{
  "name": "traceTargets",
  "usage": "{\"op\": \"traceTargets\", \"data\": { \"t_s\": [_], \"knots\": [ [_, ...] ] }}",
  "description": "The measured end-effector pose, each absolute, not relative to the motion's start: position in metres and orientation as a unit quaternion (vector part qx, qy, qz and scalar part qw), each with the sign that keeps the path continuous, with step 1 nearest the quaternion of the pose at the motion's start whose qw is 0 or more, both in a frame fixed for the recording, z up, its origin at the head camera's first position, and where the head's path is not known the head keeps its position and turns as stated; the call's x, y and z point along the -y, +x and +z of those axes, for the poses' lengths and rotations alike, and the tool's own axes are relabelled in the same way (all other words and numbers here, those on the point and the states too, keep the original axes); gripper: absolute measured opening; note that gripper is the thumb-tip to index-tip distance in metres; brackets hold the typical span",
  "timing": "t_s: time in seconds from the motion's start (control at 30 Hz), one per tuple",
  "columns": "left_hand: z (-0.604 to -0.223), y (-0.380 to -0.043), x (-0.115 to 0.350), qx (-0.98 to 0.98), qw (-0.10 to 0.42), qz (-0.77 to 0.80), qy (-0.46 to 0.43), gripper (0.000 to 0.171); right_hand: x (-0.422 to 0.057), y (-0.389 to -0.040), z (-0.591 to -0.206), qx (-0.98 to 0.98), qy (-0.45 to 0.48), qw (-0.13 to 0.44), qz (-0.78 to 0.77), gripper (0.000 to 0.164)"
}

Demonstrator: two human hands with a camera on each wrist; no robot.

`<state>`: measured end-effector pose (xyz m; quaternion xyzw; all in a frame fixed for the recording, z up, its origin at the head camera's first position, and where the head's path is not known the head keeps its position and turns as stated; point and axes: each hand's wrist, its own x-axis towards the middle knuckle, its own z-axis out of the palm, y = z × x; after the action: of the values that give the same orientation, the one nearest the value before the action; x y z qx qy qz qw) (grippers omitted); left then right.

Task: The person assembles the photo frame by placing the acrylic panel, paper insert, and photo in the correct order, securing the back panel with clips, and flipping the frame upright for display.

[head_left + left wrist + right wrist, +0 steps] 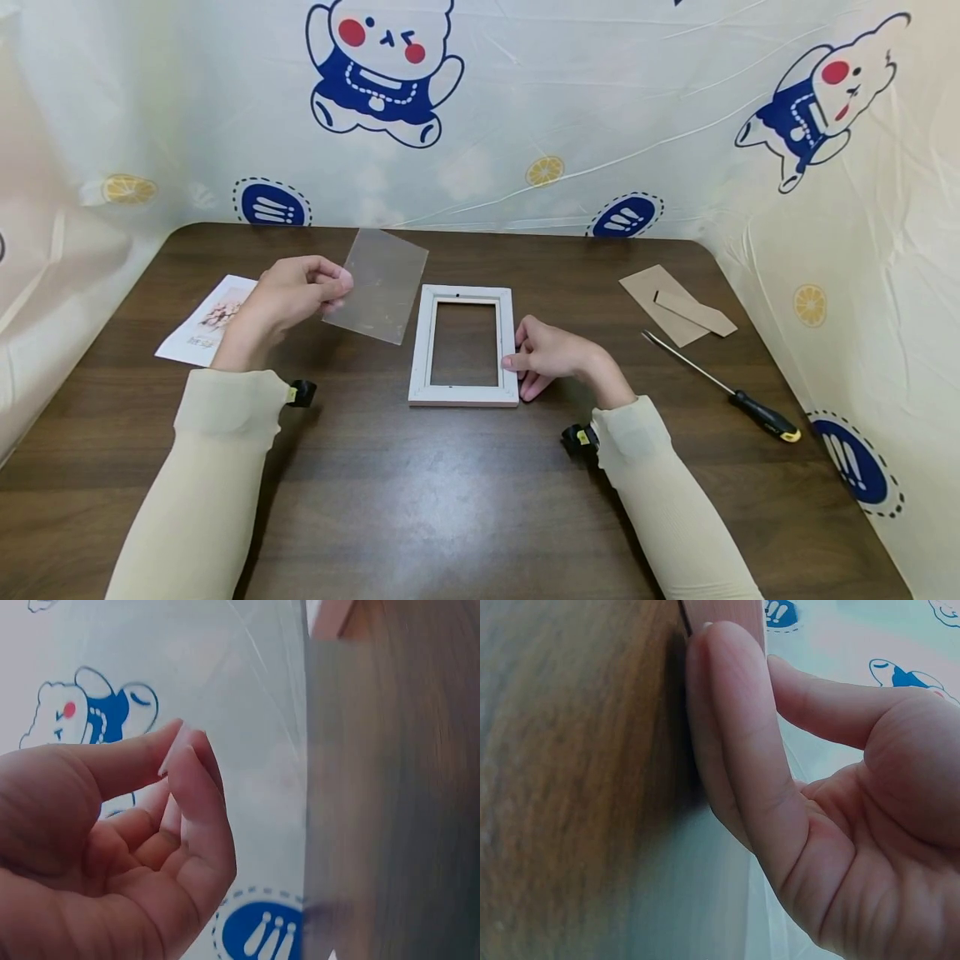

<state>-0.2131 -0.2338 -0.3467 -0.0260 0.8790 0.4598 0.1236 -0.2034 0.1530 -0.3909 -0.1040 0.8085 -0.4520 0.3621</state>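
Note:
Between thumb and fingertips my left hand pinches the left edge of a clear plastic sheet, which is raised at a tilt left of the frame. Only the sheet's thin edge shows in the left wrist view. A white picture frame lies on the table with its opening showing bare wood. My right hand grips the frame's right side, thumb on top and fingers along the outer edge. In the right wrist view the fingers hide most of the frame's side.
A printed picture card lies at the left, partly behind my left forearm. On the right rests a brown backing board with a strip-like stand on it. Nearer lies a screwdriver. A patterned curtain surrounds the table.

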Motion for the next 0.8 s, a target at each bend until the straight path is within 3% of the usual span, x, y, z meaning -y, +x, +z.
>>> {"op": "traceTargets", "data": {
  "t_s": [0.47,0.8],
  "knots": [
    [-0.354,-0.206,0.175,-0.807,0.215,0.547,0.051,0.030,-0.151,-0.204,-0.391,-0.805,-0.102,0.365,-0.456,0.039],
    [-0.365,-0.202,0.150,-0.792,0.254,0.552,0.052,0.028,-0.152,-0.203,-0.391,-0.804,-0.103,0.362,-0.460,0.038]
  ]
}}
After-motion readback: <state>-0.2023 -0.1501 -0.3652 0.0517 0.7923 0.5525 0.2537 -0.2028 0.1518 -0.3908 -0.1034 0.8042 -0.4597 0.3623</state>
